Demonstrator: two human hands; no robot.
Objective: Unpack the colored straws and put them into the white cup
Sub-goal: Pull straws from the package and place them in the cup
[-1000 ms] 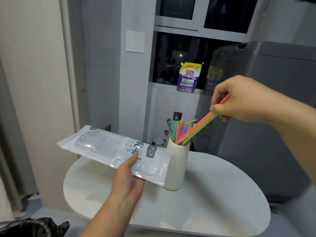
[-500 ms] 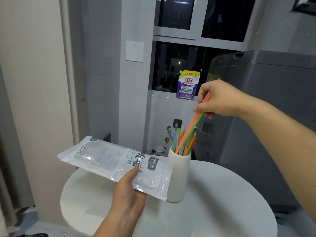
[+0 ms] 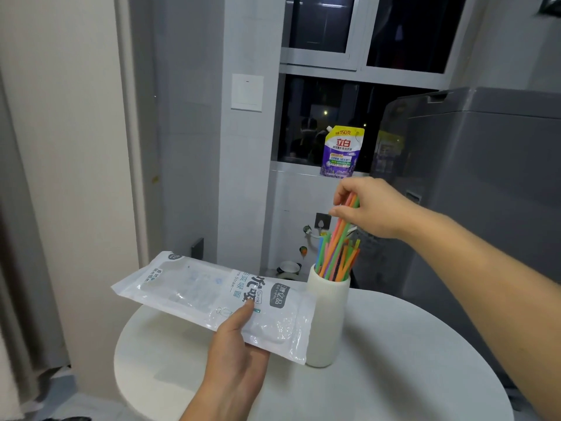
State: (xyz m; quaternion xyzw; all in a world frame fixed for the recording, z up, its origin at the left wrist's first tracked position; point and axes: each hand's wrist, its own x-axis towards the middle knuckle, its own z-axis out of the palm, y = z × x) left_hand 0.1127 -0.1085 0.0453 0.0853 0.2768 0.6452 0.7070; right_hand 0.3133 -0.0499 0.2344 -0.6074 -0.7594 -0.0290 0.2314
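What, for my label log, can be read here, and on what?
"立白", "150克": on the purple pouch.
"Drink", "Straw": on the straw packet held in the left hand.
Smaller print on both, and the packet's grey badge: too blurred to read.

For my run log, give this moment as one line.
right hand: grips straws, tips in white cup | left hand: holds packet | cup upright on table
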